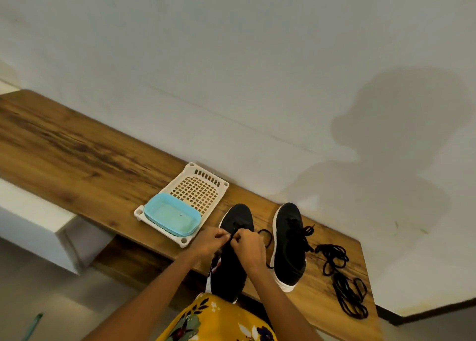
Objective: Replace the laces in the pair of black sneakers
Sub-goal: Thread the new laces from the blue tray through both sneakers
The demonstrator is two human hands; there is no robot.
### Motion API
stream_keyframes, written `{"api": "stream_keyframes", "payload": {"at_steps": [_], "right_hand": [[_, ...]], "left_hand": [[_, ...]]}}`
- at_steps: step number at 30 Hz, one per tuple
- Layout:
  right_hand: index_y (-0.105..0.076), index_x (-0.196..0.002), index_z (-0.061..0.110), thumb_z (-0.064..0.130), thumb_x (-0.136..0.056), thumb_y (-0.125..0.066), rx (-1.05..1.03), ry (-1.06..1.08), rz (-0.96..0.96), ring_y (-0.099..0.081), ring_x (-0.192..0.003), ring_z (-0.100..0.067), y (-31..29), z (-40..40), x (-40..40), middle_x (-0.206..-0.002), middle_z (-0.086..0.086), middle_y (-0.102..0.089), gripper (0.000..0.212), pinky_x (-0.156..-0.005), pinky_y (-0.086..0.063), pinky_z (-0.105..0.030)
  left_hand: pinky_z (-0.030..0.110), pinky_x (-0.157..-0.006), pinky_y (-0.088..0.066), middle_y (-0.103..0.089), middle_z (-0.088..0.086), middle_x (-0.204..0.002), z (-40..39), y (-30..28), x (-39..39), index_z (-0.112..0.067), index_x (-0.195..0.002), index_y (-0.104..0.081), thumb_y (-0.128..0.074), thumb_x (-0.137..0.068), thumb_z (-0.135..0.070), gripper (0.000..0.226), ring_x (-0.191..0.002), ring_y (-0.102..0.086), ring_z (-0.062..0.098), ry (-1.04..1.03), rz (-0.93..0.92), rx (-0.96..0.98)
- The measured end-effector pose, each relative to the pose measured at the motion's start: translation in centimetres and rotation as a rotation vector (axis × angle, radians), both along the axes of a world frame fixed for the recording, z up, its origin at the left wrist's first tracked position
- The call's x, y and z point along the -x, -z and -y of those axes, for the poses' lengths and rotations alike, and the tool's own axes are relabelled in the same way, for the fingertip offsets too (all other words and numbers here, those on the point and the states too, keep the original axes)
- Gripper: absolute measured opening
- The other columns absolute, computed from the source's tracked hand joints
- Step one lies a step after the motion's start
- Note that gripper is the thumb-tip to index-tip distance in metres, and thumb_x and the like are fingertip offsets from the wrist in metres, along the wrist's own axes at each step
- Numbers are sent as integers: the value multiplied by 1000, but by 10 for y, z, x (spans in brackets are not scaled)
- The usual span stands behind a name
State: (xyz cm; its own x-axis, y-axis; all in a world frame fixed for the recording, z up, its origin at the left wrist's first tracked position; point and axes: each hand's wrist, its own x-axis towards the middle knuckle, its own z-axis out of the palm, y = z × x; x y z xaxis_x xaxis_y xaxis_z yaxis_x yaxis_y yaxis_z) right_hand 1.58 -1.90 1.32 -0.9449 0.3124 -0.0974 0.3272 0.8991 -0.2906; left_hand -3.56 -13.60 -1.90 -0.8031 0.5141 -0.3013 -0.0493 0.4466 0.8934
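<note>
While both sneakers are standing on the wooden shelf [77,158], the left sneaker [233,253] is being worked on: its black lace [233,233] is being pinched between curled fingers of the left hand [210,241] and the right hand [248,248]. The right sneaker [289,245] is lying just beside it, loose laces [342,276] near it.

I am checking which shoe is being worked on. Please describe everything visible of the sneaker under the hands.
The left sneaker is black with a fabric-looking upper and a white sole edge. It lies on the wooden bench, toe toward the wall, heel over the front edge. The left hand and right hand pinch its black lace over the eyelets; a loop trails right.
</note>
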Motion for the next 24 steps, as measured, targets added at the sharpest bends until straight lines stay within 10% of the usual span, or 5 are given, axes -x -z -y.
{"api": "stream_keyframes", "payload": {"at_steps": [4, 12, 15, 19, 24], "right_hand": [[-56, -101, 11, 15, -95, -45, -51, -114, -14, -60, -91, -21, -4, 1, 3, -100, -6, -64, 13, -53, -30, -23], [-55, -123, 14, 23, -91, -60, 460, -9, 24, -61, -84, -16, -14, -9, 6, -117, -4, -56, 33, -48, -46, -12], [-65, -119, 15, 31, -90, -62, 320, -102, 63, -63, -94, -14, -15, -11, 12, -118, -1, -64, 34, -68, -46, -20], [-70, -83, 11, 27, -91, -59, 245, -53, -58, -56, -71, -13, -23, 1, 17, -81, -4, -67, 21, -66, -45, -33], [-59, -62, 25, 23, -91, -61, 657, 113, -333, -50, -53, -13, -94, 5, 20, -52, 8, -53, 29, -59, -46, -32]], "left_hand": [[16, -59, -49, -61, -3, -74, -2, -5, 10, -13, -96, -66, -51, -96, -20, 16, -68, -61, 9, -50, -35, 50], [28, -92, -40, -60, 0, -115, -7, -14, 5, -16, -110, -55, -40, -100, -21, 19, -104, -57, 15, 17, -492, 392], [33, -93, -36, -62, 2, -109, -4, -25, 11, -17, -104, -55, -36, -100, -23, 20, -102, -57, 19, -27, -490, 446], [36, -88, -42, -61, 2, -95, -8, -56, 14, -17, -94, -52, -37, -100, -25, 17, -95, -59, 22, -115, -399, 232], [22, -74, -46, -58, 2, -97, -11, -88, 10, -9, -108, -57, -37, -99, -8, 22, -90, -56, 18, -471, -13, -287]]}}
